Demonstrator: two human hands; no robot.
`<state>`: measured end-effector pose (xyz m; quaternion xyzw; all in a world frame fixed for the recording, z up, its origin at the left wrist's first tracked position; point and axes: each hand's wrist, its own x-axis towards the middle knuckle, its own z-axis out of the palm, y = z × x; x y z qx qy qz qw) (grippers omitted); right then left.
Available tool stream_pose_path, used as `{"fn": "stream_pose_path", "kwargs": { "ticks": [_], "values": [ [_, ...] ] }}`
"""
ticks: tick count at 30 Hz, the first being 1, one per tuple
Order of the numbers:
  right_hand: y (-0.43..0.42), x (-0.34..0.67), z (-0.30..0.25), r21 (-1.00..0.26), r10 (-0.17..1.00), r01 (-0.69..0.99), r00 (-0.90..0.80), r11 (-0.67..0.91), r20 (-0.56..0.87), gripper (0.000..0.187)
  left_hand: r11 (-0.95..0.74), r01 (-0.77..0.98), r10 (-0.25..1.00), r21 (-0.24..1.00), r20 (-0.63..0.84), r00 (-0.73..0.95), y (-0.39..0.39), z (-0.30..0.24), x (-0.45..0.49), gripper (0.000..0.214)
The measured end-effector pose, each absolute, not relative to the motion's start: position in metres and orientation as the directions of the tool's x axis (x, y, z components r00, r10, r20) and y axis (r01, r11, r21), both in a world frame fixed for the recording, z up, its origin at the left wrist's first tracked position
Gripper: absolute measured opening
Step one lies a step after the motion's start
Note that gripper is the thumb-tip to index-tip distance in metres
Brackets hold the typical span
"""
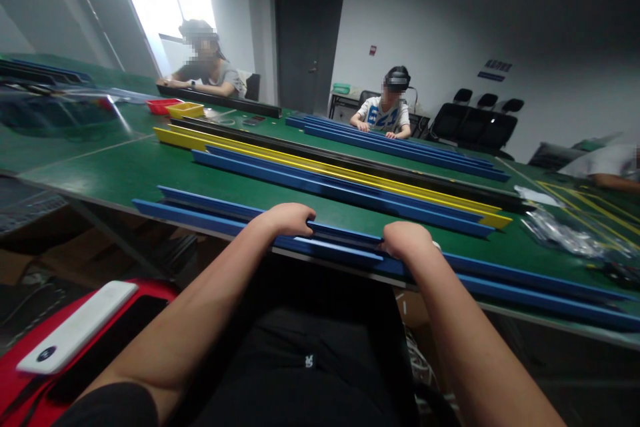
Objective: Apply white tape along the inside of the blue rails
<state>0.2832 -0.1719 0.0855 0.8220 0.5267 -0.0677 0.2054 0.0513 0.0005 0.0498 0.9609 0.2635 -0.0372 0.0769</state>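
A long blue U-shaped channel (210, 215) lies along the near edge of the green table, its open side up. My left hand (290, 219) is closed over it left of the middle, thumb towards the right, with the fingertips hidden inside or behind the channel. Farther right, my right hand (407, 240) is bent down onto the same channel, its fingers curled and mostly out of sight. A short lighter-blue edge (340, 248) shows between the two hands at the near side.
Beyond lie another blue channel (340, 190), a yellow channel (183, 139) and black ones (280, 150). Two co-workers sit across the table (115, 167). Red (164, 106) and yellow (185, 110) trays stand far left; clear plastic bags (560, 230) lie right. A white power bank (77, 327) rests on a red seat.
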Motion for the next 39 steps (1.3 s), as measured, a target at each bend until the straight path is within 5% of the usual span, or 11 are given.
{"fn": "stream_pose_path", "kwargs": {
  "ticks": [21,39],
  "values": [
    [-0.175,0.274,0.082,0.243,0.821,0.851,0.518,-0.466,-0.241,0.031,-0.878,0.456,0.435,0.144,-0.158,0.887,-0.083,0.052,0.177,0.032],
    [-0.205,0.274,0.080,0.147,0.870,0.885,0.462,-0.441,-0.173,0.035,-0.904,0.383,0.396,0.192,0.034,0.918,-0.083,0.037,0.167,0.023]
  ]
}}
